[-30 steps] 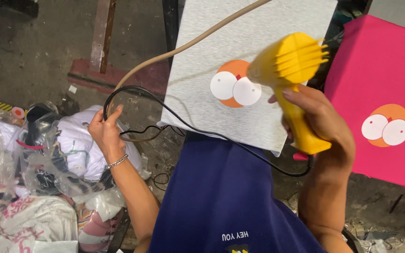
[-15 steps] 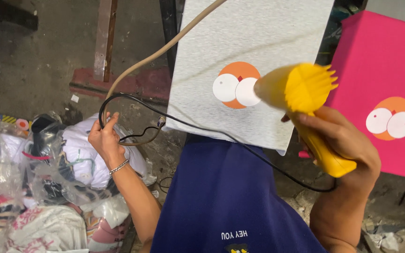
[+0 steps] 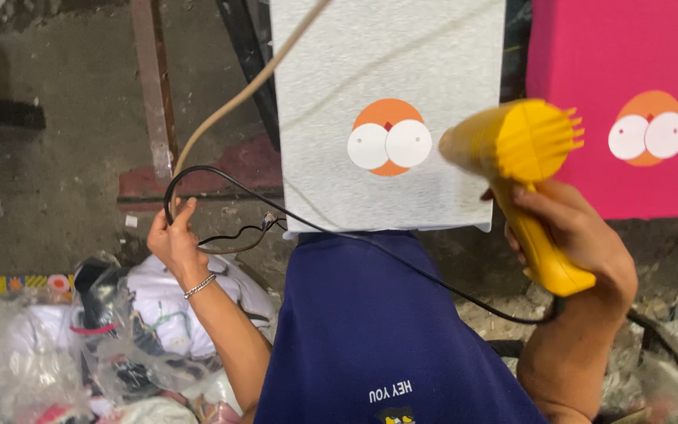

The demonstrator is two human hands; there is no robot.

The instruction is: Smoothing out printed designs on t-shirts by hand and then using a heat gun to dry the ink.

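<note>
Heat gun point(image 3: 523, 169), yellow, sits at about 3 o'clock in the view, gripped by its handle in the right hand point(image 3: 582, 235), its nozzle aimed toward 9 o'clock at the grey panel point(image 3: 386, 71) with an orange-and-white round print. At 9 o'clock the left hand point(image 3: 173, 239) pinches a loop of the black cord point(image 3: 402, 263), which crosses a navy shirt point(image 3: 378, 330) back to the handle. A pink panel point(image 3: 629, 71) hangs at 2 o'clock, and bagged clothes point(image 3: 80, 338) lie at 8 o'clock.

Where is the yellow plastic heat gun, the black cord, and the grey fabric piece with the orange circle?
yellow plastic heat gun point(image 3: 521, 148): head view, on its barrel.
black cord point(image 3: 402, 262): head view, mid-length over the navy garment.
grey fabric piece with orange circle point(image 3: 402, 59): head view, on its plain upper area.
</note>
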